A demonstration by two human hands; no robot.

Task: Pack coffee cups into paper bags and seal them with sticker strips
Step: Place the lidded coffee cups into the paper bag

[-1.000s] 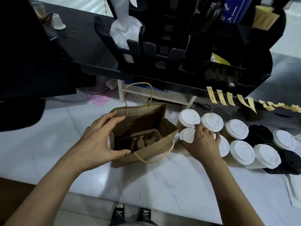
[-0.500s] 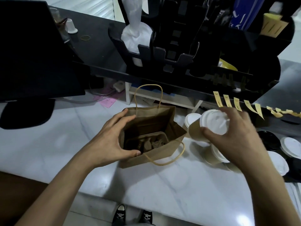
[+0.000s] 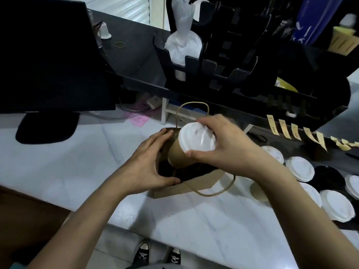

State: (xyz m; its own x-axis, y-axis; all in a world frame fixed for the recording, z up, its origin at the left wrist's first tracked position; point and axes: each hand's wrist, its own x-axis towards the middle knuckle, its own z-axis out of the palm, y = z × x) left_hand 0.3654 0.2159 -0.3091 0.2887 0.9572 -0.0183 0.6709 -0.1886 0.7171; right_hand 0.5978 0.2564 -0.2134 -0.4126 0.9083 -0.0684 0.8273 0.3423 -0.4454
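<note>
Cup (image 3: 181,154) now tilted over bag (image 3: 194,186) mouth, right hand (image 3: 225,144) grip round its lid (white), left hand (image 3: 149,164) clasping bag rim

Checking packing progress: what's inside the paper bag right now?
The bottom of the cup in the right hand dips into the paper bag; below is dark and hidden.

Dim indoor light, coolest and brightest on the white marble counter (image 3: 58,171), which shows soft glare patches below the paper bag (image 3: 194,188). Above the bag, the black rack (image 3: 252,78) sinks into near-featureless dark (detail lost). Soft shadows fall left of the bag. Wide-angle bending curves lines far from the bag; the cup lid (image 3: 197,139) is slightly motion-blurred.
</note>
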